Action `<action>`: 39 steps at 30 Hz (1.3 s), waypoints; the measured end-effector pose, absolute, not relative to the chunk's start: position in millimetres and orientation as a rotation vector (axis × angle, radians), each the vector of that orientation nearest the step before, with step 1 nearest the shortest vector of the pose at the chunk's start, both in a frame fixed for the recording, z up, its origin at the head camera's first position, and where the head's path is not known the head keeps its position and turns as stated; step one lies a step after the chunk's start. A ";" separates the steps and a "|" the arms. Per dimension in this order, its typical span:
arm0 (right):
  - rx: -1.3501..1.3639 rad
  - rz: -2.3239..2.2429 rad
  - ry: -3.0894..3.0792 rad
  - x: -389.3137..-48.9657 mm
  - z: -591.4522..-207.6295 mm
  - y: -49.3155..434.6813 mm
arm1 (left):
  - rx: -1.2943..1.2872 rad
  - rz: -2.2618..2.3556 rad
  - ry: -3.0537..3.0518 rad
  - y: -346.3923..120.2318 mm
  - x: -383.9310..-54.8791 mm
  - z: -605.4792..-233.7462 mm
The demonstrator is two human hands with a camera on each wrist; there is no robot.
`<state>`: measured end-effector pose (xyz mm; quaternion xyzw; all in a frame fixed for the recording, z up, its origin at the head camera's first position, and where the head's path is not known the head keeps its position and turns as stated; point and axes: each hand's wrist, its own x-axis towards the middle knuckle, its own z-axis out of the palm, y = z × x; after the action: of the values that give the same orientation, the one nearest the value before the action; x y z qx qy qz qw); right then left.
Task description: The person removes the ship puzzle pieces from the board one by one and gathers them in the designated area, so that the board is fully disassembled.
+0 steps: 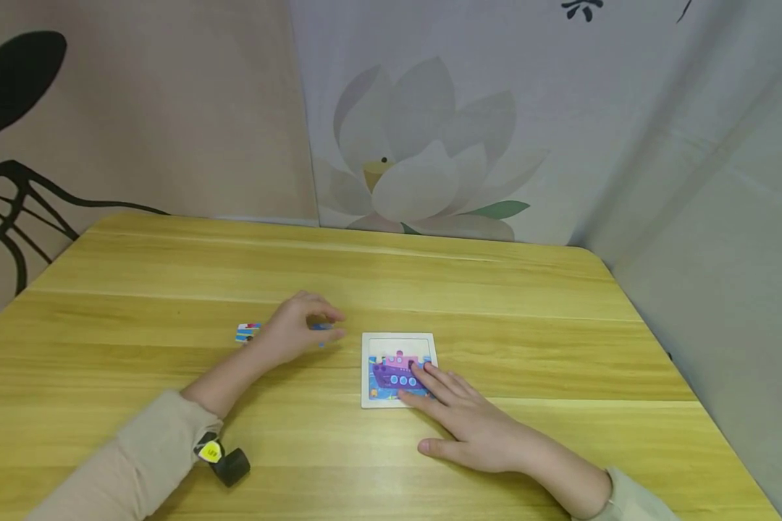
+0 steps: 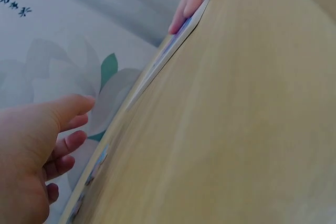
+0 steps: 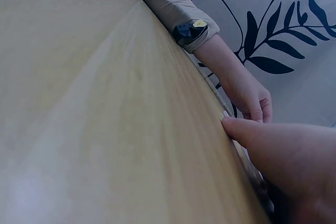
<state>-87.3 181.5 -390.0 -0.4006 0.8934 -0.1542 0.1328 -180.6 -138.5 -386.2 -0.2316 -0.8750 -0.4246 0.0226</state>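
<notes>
A white-framed jigsaw puzzle (image 1: 365,369) lies flat on the table; its lower part shows a purple and pink ship on blue water, its upper part is bare white. My right hand (image 1: 472,427) rests with spread fingers on the puzzle's right side, covering part of the ship. Left of the frame, my left hand (image 1: 296,329) hovers low, thumb and fingers bent and apart, nothing seen between them. A blue puzzle piece (image 1: 321,328) shows past its thumb and fingers. Behind that hand lies another colourful piece (image 1: 247,332). Other pieces may be hidden under the hand.
The wooden table (image 1: 528,289) has a curtain (image 1: 430,145) with a printed flower behind its far edge. A black wrist camera (image 1: 231,467) sticks out from the left sleeve, above the tabletop.
</notes>
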 end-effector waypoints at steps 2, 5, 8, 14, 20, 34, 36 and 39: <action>-1.161 -0.451 2.590 -87.3 -389.6 181.6 | -0.731 -1.333 -2.709 -135.8 -178.7 -385.9; -1.163 -0.453 2.590 -87.3 -389.2 181.8 | -0.742 -1.372 -2.719 -131.4 -174.8 -385.2; -1.165 -0.448 2.591 -87.4 -389.3 181.9 | -0.763 -1.381 -2.725 -126.3 -171.6 -385.5; -1.158 -0.443 2.590 -87.7 -389.6 181.5 | -0.804 -1.384 -2.729 -116.6 -167.0 -389.1; -1.156 -0.438 2.590 -87.4 -389.2 181.2 | -0.868 -1.435 -2.719 -108.8 -163.1 -394.8; -1.173 -0.428 2.601 -86.8 -389.9 181.9 | -0.916 -1.271 -2.768 -99.1 -154.0 -396.5; -1.174 -0.429 2.601 -86.8 -389.8 182.0 | -0.914 -1.240 -2.772 -98.4 -153.8 -397.4; -1.171 -0.432 2.598 -86.8 -389.7 181.8 | -0.918 -1.210 -2.770 -97.3 -153.3 -397.8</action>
<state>-86.8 181.8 -389.7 -0.4028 0.8938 -0.1486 0.1294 -153.3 -97.3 -397.8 -0.2905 -0.8768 -0.3830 -0.0087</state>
